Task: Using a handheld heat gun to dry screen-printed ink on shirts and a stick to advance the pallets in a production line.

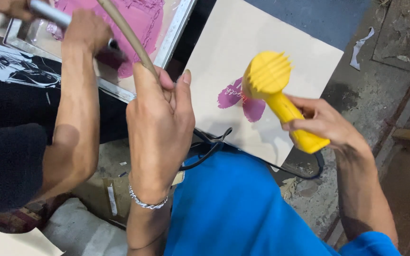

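My right hand (326, 122) grips the handle of a yellow hot-air blower (275, 90), its ribbed head held over a magenta print (236, 98) on a cream cloth panel (243, 42). A black cord (209, 147) runs from the blower across my lap. My left hand (160, 123), with a silver bracelet at the wrist, is closed around a thin tan rod (126, 33) that rises up and to the left.
A co-worker's hand (86, 31) at the left holds a metal-handled tool against a screen-printing frame (176, 28) smeared with pink ink. Their black printed shirt (10, 71) lies at far left. Grey concrete floor (376, 95) with scraps is at right.
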